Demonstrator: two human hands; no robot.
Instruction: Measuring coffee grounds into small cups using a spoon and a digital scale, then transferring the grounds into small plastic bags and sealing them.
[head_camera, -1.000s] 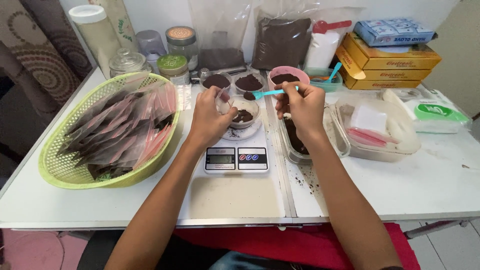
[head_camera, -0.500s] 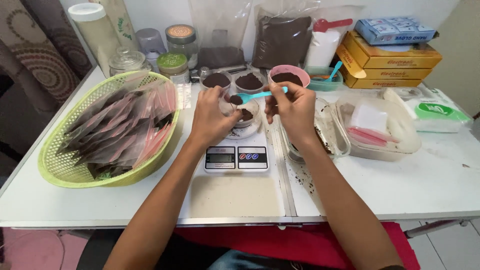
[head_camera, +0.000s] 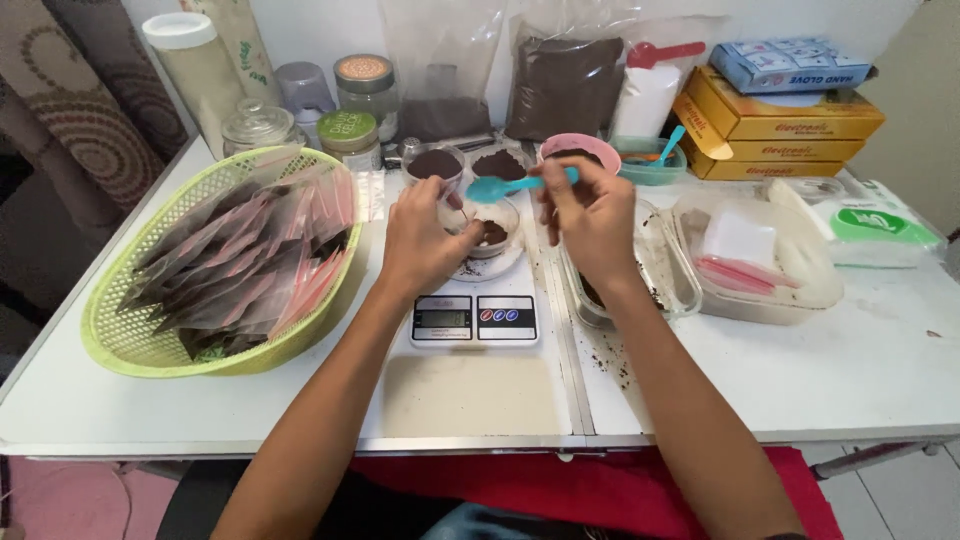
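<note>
A: Item, your right hand (head_camera: 590, 215): fingers pinched shut on the turquoise spoon (head_camera: 505, 186), bowl end leftward past your fingertips.

B: Item, your left hand (head_camera: 425, 240): curled around the small dish (head_camera: 492, 225) on the scale (head_camera: 475, 318); bare tabletop (head_camera: 470, 395) lies below your wrists

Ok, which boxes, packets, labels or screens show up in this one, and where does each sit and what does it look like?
Kitchen scale: centre, under the hands; white, small grey display.
Yellow boxes: back right, stacked, flat cardboard.
Blue box: on the yellow stack, printed carton.
Wipes pack: far right, soft white, green label.
Sachets: clear, pink-edged, dark filling, piled in the green basket.
Brown powder bag: back centre, clear plastic.
</note>
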